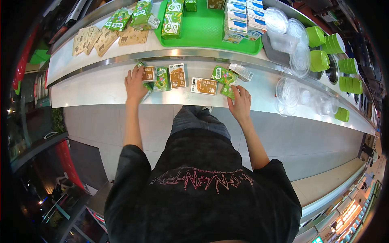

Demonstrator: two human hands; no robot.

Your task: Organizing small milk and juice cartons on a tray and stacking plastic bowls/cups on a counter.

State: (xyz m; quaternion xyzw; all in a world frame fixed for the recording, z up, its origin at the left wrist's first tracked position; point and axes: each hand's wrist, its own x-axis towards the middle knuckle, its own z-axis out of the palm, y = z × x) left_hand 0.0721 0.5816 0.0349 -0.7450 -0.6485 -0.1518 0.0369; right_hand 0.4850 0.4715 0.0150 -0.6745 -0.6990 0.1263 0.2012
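Observation:
My left hand [135, 83] lies over drink cartons at the left of the lower counter, its fingers against a brown carton [149, 73]; green cartons show partly from under it. My right hand [240, 101] touches a small green carton [227, 91] near the counter's front edge; whether it grips the carton is unclear. Between the hands lie a green carton [161, 79], an upright-oriented brown and white carton [177, 76] and a sideways one [204, 86]. Beyond my right hand, a green carton [224, 75] lies beside a white carton [241, 72].
A raised metal-edged shelf holds a green tray [203, 45] with green and white milk cartons [235, 29], brown paper packets [106, 40] at left, and clear plastic lids [276, 20] and green cups [333, 44] at right. More clear containers [287, 92] stand on the lower counter.

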